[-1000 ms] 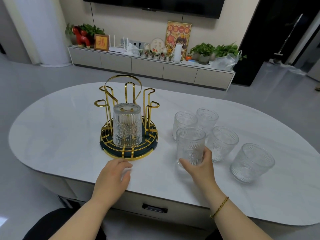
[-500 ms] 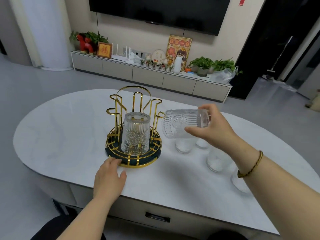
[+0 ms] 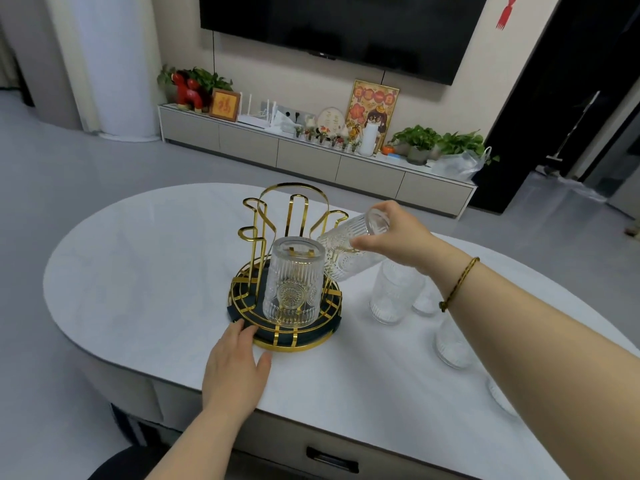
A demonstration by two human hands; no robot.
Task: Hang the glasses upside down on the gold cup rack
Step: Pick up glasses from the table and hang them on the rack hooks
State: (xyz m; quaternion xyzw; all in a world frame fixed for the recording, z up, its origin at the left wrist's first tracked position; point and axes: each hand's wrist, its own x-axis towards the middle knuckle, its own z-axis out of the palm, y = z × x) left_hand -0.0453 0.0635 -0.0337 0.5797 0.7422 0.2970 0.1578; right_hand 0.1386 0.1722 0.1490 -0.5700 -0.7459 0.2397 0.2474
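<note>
R hand (image 3: 398, 237) w/ tilted glass (image 3: 349, 251) over rack (image 3: 277, 244)

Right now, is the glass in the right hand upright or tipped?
Tipped. The glass in the right hand slants, base up and right, mouth down toward the gold rack.

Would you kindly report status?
Right hand tipping glass onto rack. Left hand steadying base. One hung glass adjacent.
</note>
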